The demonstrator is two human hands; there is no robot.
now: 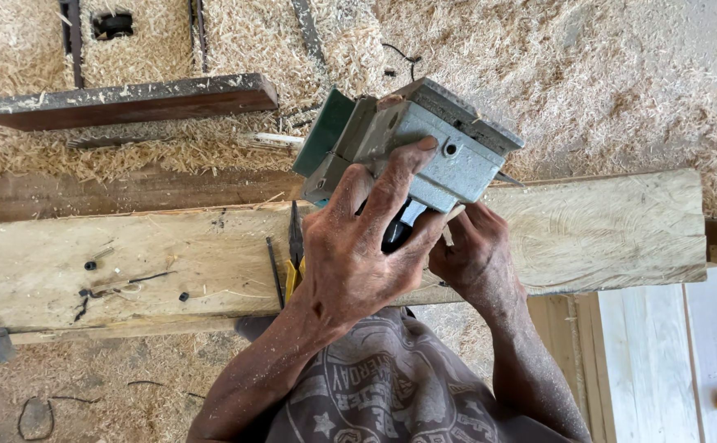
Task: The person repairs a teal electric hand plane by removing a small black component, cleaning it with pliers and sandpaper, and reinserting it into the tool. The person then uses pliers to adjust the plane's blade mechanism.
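I see my left hand [350, 254] clenched around the grey power planer [411, 143] above the plank [604, 230], my right hand's [473, 254] fingers gripping its underside.

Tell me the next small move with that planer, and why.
Probably keep the left hand bracing the electric planer while the right hand works at its underside: the tool is tipped up off the plank, base exposed.

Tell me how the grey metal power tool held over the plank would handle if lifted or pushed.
The grey metal power tool looks rigid and probably heavy for its size: both hands, left and right, support it. Its flat faces suggest it won't roll, though sawdust may make it slippery.
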